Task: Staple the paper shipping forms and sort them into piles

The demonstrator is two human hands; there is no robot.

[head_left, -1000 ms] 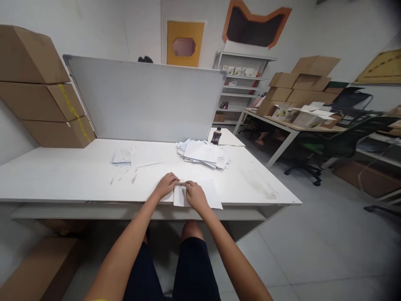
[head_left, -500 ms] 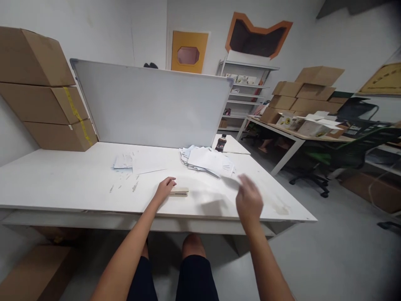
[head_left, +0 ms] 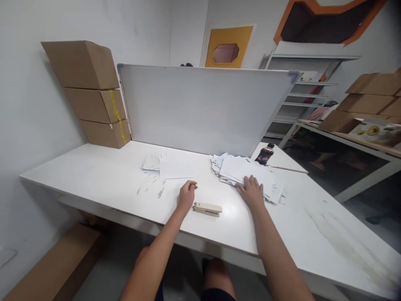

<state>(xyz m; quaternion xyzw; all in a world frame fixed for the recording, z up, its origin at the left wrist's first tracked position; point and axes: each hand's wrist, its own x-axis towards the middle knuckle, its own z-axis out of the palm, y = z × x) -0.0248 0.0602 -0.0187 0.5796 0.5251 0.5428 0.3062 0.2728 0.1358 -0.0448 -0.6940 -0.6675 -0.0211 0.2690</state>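
My right hand (head_left: 252, 193) lies with fingers spread on the near side of a loose pile of white paper sheets (head_left: 239, 168). My left hand (head_left: 187, 194) is at the table's middle, its fingers curled in and nothing visible in them. Just right of that wrist, a beige stapler (head_left: 207, 208) rests on the tabletop, apart from both hands. A smaller stack of papers (head_left: 151, 163) sits farther left, with a white sheet (head_left: 176, 168) beside it. Small dark scraps or marks (head_left: 161, 192) are scattered in front of it.
A whiteboard (head_left: 200, 110) stands along the back of the white table (head_left: 103, 175). Cardboard boxes (head_left: 102, 104) are piled at the back left. A dark drink bottle (head_left: 265, 154) stands behind the paper pile. Another table with boxes (head_left: 369, 100) is at the right.
My right hand has moved from the air above the table onto the paper pile. My left hand has come away from the stapler, which now shows whole. The view has swung left.
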